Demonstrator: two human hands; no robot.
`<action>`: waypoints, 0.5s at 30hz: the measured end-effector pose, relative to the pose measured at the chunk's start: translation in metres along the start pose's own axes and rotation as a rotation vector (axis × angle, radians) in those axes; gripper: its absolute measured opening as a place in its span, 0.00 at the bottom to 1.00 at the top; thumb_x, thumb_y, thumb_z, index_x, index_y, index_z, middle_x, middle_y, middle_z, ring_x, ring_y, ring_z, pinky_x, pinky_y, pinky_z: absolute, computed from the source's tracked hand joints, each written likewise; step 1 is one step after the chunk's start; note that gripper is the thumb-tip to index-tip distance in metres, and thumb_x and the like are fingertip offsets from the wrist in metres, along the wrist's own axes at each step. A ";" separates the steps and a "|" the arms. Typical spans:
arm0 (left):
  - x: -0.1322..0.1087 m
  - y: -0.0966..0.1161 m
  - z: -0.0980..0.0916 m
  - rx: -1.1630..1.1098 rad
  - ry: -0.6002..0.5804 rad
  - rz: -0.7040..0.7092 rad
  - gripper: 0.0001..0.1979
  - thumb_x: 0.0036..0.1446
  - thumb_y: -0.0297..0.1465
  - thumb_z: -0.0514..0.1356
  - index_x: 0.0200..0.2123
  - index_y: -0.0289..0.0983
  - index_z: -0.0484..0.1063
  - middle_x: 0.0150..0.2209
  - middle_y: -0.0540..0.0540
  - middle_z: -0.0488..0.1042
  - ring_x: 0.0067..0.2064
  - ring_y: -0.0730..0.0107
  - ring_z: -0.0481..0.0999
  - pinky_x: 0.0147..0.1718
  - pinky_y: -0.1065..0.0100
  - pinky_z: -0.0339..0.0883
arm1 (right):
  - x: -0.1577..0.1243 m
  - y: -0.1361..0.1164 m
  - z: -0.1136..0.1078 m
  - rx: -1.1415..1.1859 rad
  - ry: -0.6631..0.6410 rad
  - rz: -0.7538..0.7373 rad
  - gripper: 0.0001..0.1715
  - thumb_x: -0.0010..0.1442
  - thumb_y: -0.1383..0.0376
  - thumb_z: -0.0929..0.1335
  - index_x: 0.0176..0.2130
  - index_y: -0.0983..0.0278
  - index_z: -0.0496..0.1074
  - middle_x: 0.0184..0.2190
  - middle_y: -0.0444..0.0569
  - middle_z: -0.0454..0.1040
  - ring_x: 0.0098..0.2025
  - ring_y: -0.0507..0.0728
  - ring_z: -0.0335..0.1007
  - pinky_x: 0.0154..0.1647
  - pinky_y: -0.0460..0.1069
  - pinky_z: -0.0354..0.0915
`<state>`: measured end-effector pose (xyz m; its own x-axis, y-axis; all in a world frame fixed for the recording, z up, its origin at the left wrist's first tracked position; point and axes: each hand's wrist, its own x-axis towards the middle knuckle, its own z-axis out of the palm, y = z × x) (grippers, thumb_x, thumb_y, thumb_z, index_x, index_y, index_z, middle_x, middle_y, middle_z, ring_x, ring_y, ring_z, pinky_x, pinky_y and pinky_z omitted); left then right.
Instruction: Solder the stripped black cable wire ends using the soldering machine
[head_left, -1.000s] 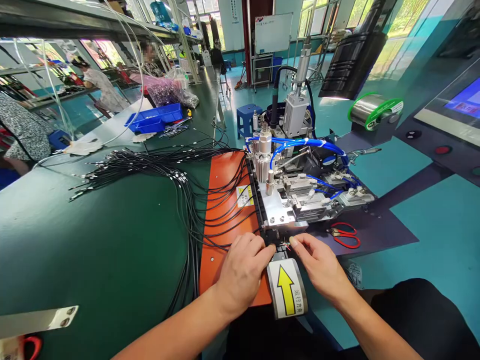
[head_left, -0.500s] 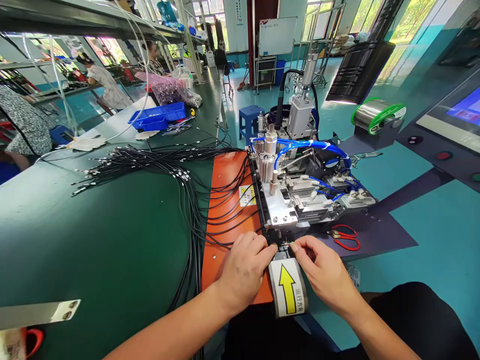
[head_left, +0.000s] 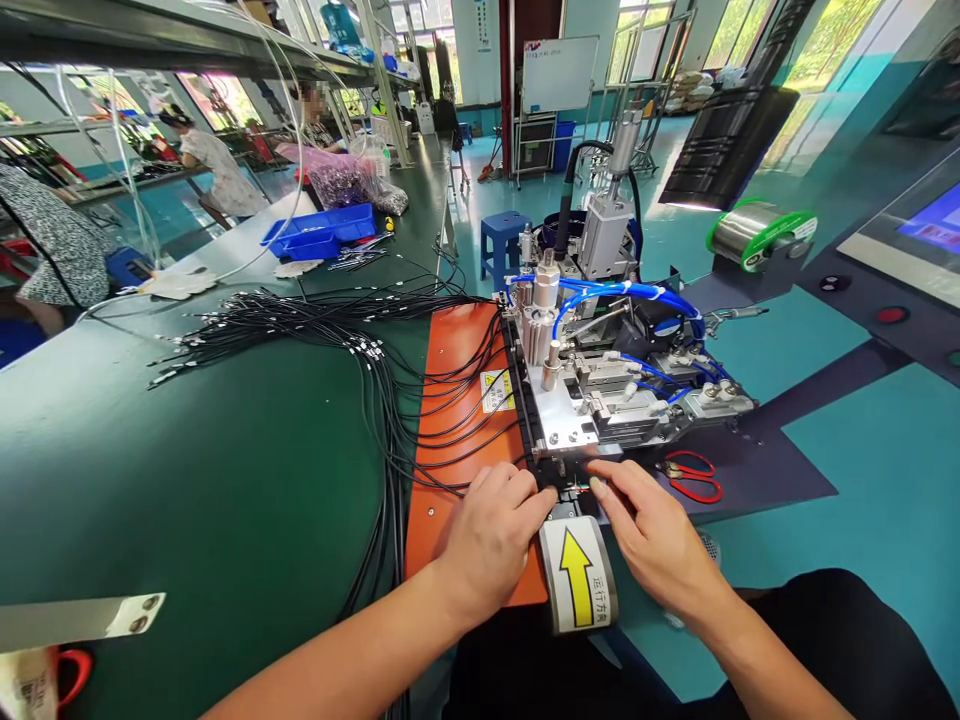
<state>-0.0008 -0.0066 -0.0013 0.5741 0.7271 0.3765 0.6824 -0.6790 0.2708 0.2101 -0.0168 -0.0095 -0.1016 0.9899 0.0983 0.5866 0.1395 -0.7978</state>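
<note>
My left hand (head_left: 495, 535) rests over the edge of the orange board (head_left: 431, 540), its fingers closed on a black cable at the front of the machine (head_left: 559, 405). Thin coloured wire ends (head_left: 577, 488) poke out just beyond its fingertips, at a small black holder. My right hand (head_left: 660, 540) is on the other side of those wires, thumb and forefinger apart, with nothing seen between them. Below both hands sits a rounded metal cover (head_left: 555, 580) bearing a yellow arrow label (head_left: 576, 575). Palm and finger undersides are hidden.
Many black cables (head_left: 262, 325) lie across the green table (head_left: 247, 500) and orange board. Red-handled cutters (head_left: 694, 477) lie right of the machine, with a solder wire spool (head_left: 761, 235) behind. Blue trays (head_left: 322, 232) stand at the back left. Other people sit farther off.
My right thumb and forefinger have parted and moved slightly away from the wire ends, which now show more plainly. The left hand keeps its place.
</note>
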 end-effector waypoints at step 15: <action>0.000 0.000 0.000 0.003 -0.025 -0.011 0.13 0.68 0.27 0.50 0.48 0.36 0.73 0.34 0.44 0.71 0.38 0.63 0.66 0.35 0.61 0.60 | 0.000 -0.007 0.000 0.048 0.029 0.020 0.11 0.69 0.59 0.63 0.40 0.59 0.73 0.36 0.46 0.71 0.39 0.56 0.69 0.41 0.50 0.64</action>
<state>-0.0010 -0.0072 -0.0012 0.5779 0.7366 0.3513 0.6900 -0.6709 0.2717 0.2059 -0.0180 -0.0045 -0.0665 0.9929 0.0986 0.5487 0.1190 -0.8275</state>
